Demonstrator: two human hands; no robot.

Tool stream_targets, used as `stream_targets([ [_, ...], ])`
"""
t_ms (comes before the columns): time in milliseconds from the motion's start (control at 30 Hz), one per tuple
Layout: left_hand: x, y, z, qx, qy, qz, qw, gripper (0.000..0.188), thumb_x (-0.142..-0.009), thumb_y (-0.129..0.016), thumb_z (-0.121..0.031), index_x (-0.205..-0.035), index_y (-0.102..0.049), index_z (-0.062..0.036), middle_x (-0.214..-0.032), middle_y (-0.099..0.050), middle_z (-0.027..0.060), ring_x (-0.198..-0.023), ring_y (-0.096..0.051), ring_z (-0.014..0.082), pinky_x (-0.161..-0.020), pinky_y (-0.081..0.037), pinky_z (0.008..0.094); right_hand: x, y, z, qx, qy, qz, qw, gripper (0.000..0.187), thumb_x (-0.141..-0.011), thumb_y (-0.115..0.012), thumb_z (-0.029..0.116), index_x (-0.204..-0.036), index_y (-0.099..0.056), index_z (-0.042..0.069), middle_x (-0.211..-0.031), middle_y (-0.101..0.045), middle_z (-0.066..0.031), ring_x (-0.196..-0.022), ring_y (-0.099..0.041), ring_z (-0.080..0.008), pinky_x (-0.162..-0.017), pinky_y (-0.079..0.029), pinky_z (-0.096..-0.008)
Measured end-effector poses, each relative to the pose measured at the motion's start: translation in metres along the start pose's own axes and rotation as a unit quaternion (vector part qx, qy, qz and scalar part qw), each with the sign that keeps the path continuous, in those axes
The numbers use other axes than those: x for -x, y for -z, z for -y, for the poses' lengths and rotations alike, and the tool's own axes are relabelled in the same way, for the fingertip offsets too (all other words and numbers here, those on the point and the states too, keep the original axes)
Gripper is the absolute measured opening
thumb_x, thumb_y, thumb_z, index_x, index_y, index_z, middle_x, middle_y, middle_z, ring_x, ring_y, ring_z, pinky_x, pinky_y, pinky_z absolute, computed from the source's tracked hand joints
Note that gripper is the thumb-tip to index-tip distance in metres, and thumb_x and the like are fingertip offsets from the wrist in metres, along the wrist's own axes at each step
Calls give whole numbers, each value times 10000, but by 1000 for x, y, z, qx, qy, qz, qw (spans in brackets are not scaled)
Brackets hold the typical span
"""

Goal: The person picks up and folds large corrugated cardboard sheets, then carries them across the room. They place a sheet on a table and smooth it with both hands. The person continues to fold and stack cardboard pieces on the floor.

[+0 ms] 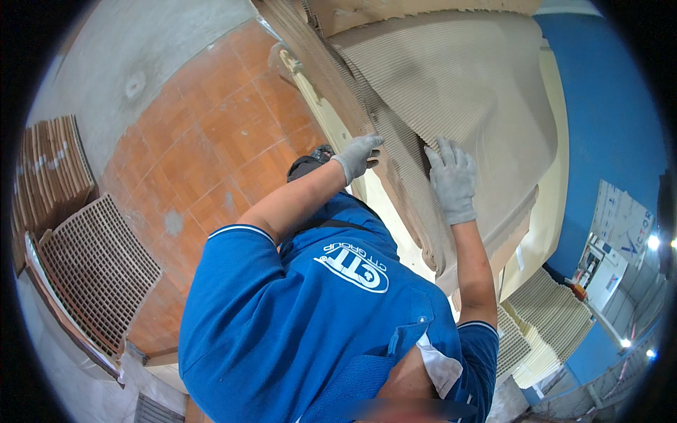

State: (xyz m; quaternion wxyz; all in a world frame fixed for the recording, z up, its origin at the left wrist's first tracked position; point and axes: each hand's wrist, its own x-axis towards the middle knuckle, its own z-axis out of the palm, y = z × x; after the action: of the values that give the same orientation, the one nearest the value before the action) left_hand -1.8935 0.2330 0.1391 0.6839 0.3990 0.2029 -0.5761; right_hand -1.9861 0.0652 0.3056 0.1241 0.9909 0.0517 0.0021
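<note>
A stack of grey-brown corrugated cardboard sheets (pixel 396 158) lies in front of me, its layered edge running from far left to near right. My left hand (pixel 360 158), in a grey glove, is at the stack's left edge with its fingers stretched out and nothing visible in them. Over on the right, my right hand (pixel 453 180), also gloved, is closed at the edge of the top corrugated sheet (pixel 423 77). That edge is raised, with a dark gap beneath it beside my thumb. What lies under the sheet is hidden.
Orange tiled floor (pixel 204 127) spreads to the left. A rack with a brown grid face (pixel 102 271) and a cardboard stack (pixel 53 166) stand at far left. More ridged stacks (pixel 553 310) are at lower right, near a blue surface (pixel 599 92).
</note>
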Motion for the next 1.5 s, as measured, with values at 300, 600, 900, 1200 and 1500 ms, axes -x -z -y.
stream_targets([
  [300,6,-23,3,16,2,60,998,453,-935,-619,-329,-1335,-520,-142,-1199,-527,10,-1081,-479,216,-923,-417,397,-5,15,-1,-44,-18,-28,998,317,-791,-656,187,-1105,-689,163,-1311,-577,-98,-1162,-543,-273,-1001,-413,-456],
  [600,-6,-21,27,24,22,-68,997,479,-942,-601,-318,-1382,-471,-182,-1221,-514,49,-1089,-482,238,-905,-436,402,-4,21,-6,-16,-12,-20,1000,343,-773,-667,179,-1113,-696,213,-1308,-569,-81,-1171,-530,-263,-998,-403,-446],
  [900,5,-23,20,112,33,-19,993,389,-932,-622,-251,-1303,-533,-174,-1153,-548,53,-1035,-535,229,-883,-469,409,-1,18,-3,-19,-31,-15,999,351,-773,-657,183,-1117,-697,243,-1304,-571,-66,-1173,-532,-253,-1021,-385,-447],
  [1200,27,-21,17,191,0,196,962,345,-975,-562,-163,-1300,-519,-53,-1166,-633,96,-1110,-611,243,-1021,-475,435,-1,20,0,-36,-50,-34,997,308,-802,-680,229,-1108,-712,227,-1277,-603,-65,-1143,-554,-260,-1006,-398,-439],
  [1500,46,-52,-4,223,5,269,937,383,-965,-558,-90,-1322,-469,16,-1158,-631,136,-1000,-655,237,-946,-535,397,-2,45,-7,-46,-92,-59,993,390,-786,-732,397,-1108,-723,178,-1257,-626,-98,-1076,-598,-277,-968,-420,-434],
])
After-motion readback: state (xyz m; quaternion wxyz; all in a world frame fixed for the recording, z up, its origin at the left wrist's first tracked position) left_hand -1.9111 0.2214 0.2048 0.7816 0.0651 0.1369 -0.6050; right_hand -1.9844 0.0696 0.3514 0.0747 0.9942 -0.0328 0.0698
